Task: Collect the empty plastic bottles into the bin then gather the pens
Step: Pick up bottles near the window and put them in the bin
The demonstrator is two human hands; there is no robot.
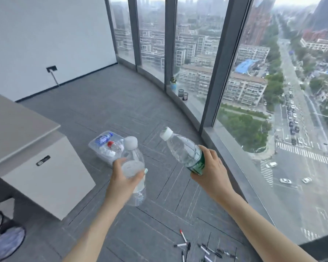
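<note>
Left hand point(121, 178) and right hand point(209, 167) are each wrapped mid-body around a clear bottle point(133, 163) and a green-labelled bottle point(186, 150), judged light and crushable, held above the floor near the bin point(95, 146).

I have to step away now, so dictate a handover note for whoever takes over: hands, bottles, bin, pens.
Left hand grips a clear plastic bottle with a white cap.
Right hand grips a clear plastic bottle with a green label.
Clear plastic bin on the grey floor ahead already holds some bottles.
Left: drop both bottles in, then gather the scattered pens on the floor near the feet.
</note>
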